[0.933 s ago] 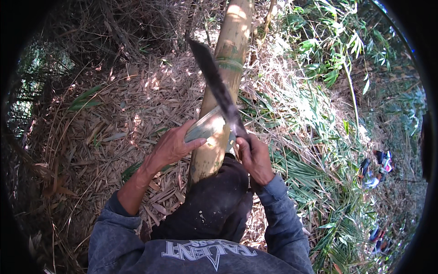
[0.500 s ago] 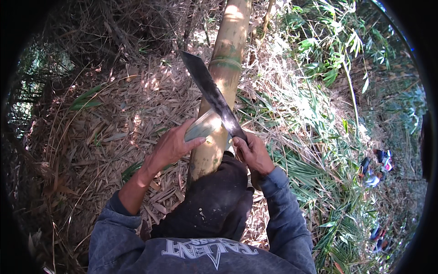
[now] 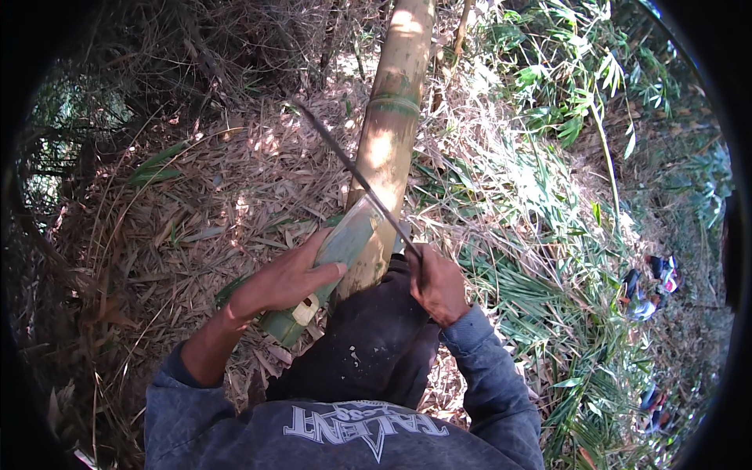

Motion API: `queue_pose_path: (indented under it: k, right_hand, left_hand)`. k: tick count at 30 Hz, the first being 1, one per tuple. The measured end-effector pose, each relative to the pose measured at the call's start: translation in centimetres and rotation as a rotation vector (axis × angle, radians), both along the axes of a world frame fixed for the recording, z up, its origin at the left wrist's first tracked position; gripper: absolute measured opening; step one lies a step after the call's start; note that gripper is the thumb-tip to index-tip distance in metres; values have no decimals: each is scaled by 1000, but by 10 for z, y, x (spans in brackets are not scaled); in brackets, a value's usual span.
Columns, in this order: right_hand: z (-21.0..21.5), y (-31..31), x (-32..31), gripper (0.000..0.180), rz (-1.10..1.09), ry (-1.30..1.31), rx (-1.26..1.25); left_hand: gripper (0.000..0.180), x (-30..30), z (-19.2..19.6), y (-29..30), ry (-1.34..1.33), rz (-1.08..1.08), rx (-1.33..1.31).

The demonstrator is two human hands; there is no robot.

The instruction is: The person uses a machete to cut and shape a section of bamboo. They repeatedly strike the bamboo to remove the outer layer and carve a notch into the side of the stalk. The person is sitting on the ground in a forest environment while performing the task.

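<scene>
My left hand (image 3: pixel 301 274) is closed around a split piece of green bamboo (image 3: pixel 350 236), which slants from beside my thigh up to the big bamboo pole. A pale notch or opening shows near its lower end. In my right hand (image 3: pixel 439 286) is the handle of a machete (image 3: pixel 338 154), its dark blade seen nearly edge-on and pointing up and to the left. The blade crosses at the top end of the split piece; whether it touches cannot be made out. Under both lies the thick yellow-green bamboo pole (image 3: pixel 389 129), running away from my dark-trousered leg.
Dry bamboo leaves (image 3: pixel 196 266) cover the ground on the left. Green cut foliage (image 3: pixel 533 305) lies to the right, with a leafy stem (image 3: pixel 601 149) standing behind it. Blue and red items (image 3: pixel 654 286) sit at the far right. Tangled dry branches (image 3: pixel 211 47) fill the back left.
The machete has turned from showing its flat side to nearly edge-on. The split bamboo piece has shifted, and its lower end now shows below my left hand.
</scene>
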State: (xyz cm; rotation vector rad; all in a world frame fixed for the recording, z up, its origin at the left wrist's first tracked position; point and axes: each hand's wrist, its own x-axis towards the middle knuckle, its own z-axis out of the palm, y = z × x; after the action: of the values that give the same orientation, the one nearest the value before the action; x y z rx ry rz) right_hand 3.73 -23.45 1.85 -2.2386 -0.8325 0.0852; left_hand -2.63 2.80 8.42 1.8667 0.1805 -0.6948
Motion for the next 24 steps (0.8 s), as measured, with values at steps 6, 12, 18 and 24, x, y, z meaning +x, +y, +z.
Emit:
queue_pose_path:
  k: [6, 12, 18, 24]
  right_hand:
    - [19, 15, -4, 16, 17, -33, -4]
    - [-2, 8, 0, 13, 69, 37, -282]
    - [19, 17, -6, 16, -22, 26, -150]
    - [6, 16, 1, 19, 24, 71, -209]
  left_hand:
    - [67, -2, -9, 2, -29, 10, -9]
    - [69, 10, -2, 5, 107, -4, -110]
    - [66, -1, -21, 5, 10, 32, -67]
    - [69, 6, -5, 6, 104, 3, -76]
